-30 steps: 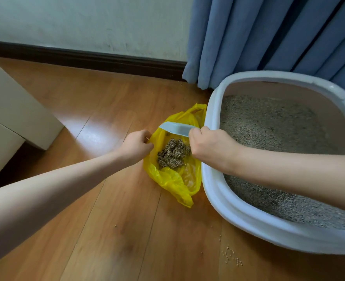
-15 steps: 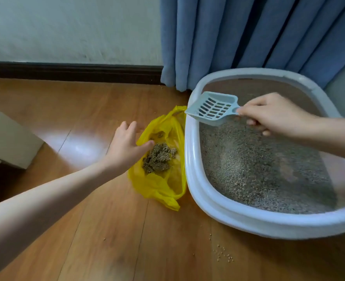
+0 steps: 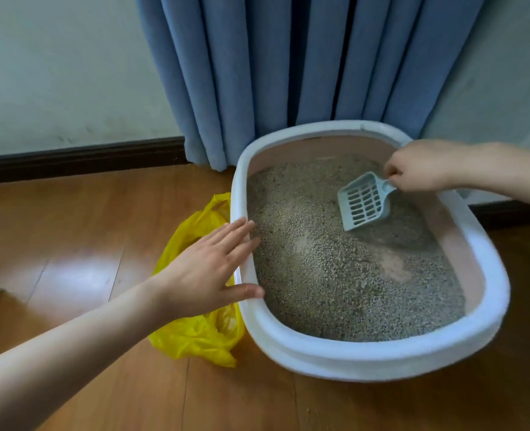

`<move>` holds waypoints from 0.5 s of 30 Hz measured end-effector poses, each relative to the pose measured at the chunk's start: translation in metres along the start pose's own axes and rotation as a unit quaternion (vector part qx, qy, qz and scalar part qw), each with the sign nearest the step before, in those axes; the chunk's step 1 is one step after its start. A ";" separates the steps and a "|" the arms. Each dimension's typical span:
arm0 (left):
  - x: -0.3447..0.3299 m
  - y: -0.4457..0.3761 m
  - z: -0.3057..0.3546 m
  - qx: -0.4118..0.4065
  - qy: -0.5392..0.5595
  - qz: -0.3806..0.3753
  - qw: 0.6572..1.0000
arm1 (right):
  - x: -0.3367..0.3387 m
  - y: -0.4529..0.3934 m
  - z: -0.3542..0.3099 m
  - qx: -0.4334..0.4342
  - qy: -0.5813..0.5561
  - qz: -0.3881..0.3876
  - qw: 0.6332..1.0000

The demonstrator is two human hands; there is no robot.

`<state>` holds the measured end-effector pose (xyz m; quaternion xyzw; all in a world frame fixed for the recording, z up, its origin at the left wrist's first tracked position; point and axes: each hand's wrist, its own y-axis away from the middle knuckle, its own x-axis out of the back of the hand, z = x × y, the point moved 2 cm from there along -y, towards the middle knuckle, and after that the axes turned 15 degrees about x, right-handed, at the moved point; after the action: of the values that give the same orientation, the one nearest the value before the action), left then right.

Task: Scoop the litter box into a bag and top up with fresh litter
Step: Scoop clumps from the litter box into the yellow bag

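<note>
A white oval litter box [image 3: 382, 357] sits on the wooden floor, filled with grey litter [image 3: 335, 275] that shows a bare patch near the middle. My right hand [image 3: 422, 169] grips the handle of a pale blue slotted scoop [image 3: 361, 202], whose blade points down onto the litter at the far right. My left hand [image 3: 207, 269] is spread flat, fingers straight, over the box's left rim. Under that hand, a yellow plastic bag [image 3: 195, 334] lies on the floor against the box; its contents are hidden.
Blue curtains [image 3: 288, 63] hang right behind the box. A pale wall with a dark baseboard [image 3: 80, 160] runs along the back. Wooden floor [image 3: 71, 244] stretches to the left and front of the box.
My right hand carried the scoop from over the bag to the far right of the box and lowered it onto the litter. My left hand let go of the bag and reached to the box rim.
</note>
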<state>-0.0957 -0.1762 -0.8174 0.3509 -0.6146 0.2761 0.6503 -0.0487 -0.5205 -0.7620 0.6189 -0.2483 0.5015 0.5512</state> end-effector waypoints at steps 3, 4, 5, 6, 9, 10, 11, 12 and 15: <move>0.000 -0.001 -0.006 -0.028 -0.025 -0.018 0.999 | -0.004 -0.013 0.021 -0.035 0.023 -0.026 0.999; 0.001 -0.002 -0.007 -0.035 -0.034 -0.020 0.999 | -0.003 -0.016 0.027 -0.048 0.009 -0.037 0.998; 0.002 -0.003 -0.007 -0.039 -0.043 -0.021 0.998 | -0.001 -0.019 0.033 -0.064 -0.011 -0.046 0.997; 0.002 -0.004 -0.008 -0.041 -0.052 -0.020 0.998 | 0.002 -0.022 0.038 -0.078 -0.032 -0.048 0.995; 0.001 -0.008 -0.008 -0.043 -0.062 -0.012 0.997 | 0.012 -0.036 0.048 -0.117 -0.061 -0.045 0.990; 0.001 -0.009 -0.008 -0.041 -0.058 -0.008 0.997 | 0.012 -0.042 0.050 -0.127 -0.056 -0.050 0.989; 0.000 -0.009 -0.008 -0.038 -0.050 -0.004 0.998 | 0.010 -0.048 0.051 -0.136 -0.042 -0.060 0.988; 0.000 -0.008 -0.008 -0.035 -0.040 -0.002 0.999 | 0.006 -0.053 0.052 -0.141 -0.027 -0.070 0.987; -0.001 -0.008 -0.008 -0.031 -0.010 -0.001 0.999 | -0.006 -0.067 0.053 -0.132 -0.042 -0.064 0.988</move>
<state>-0.0853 -0.1747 -0.8195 0.3341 -0.6287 0.2526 0.6552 0.0250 -0.5536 -0.7901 0.5761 -0.2951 0.4014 0.6480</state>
